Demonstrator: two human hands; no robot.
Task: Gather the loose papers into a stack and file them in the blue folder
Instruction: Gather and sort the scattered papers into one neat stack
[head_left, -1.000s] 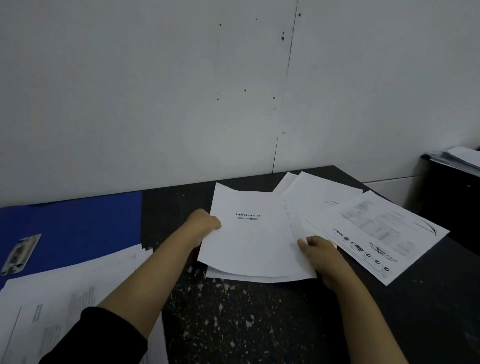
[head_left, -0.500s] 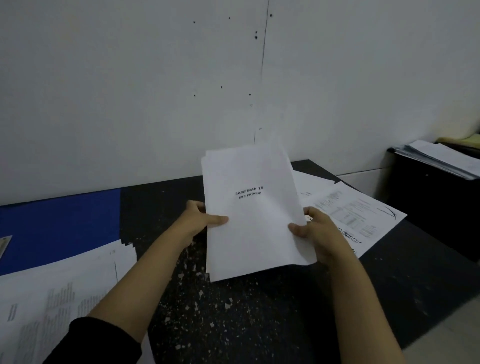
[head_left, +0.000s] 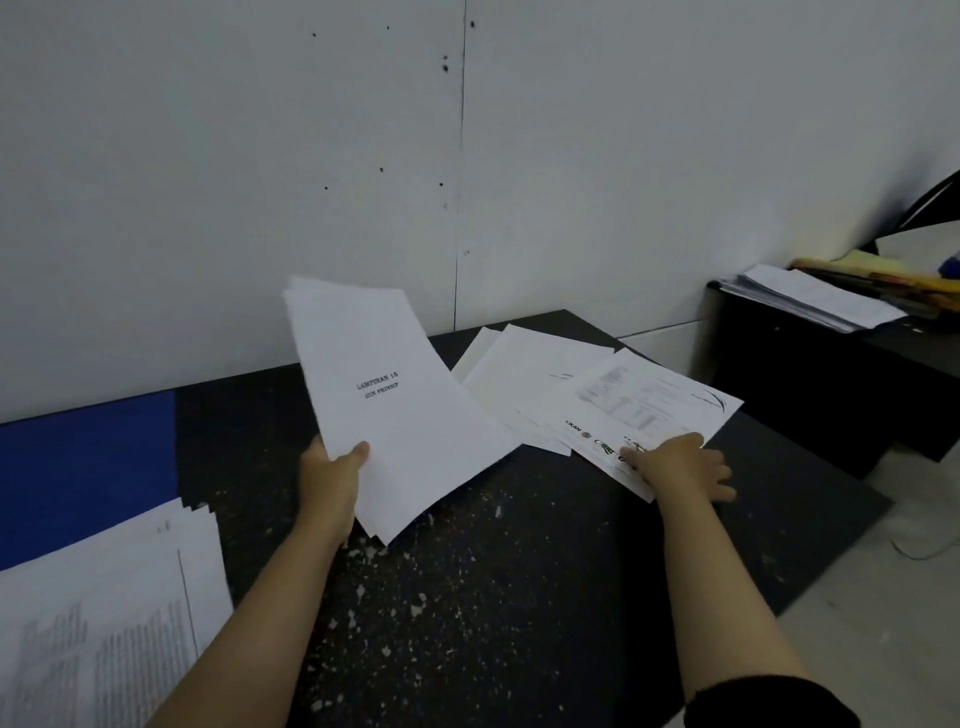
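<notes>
From the head camera: the left hand (head_left: 332, 470) is pinching a small stack of papers (head_left: 395, 400) by its lower left edge, thumb on top, holding it tilted above the dark table (head_left: 493, 597). The right hand (head_left: 680, 465) is lying open-fingered on the printed sheet (head_left: 649, 405) at three o'clock of the stack, nearest those loose pages. The blue folder (head_left: 88, 467) is lying at nine o'clock.

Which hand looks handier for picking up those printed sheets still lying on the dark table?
The right hand: it rests open on the printed sheets, while the left hand holds the white paper stack.
</notes>
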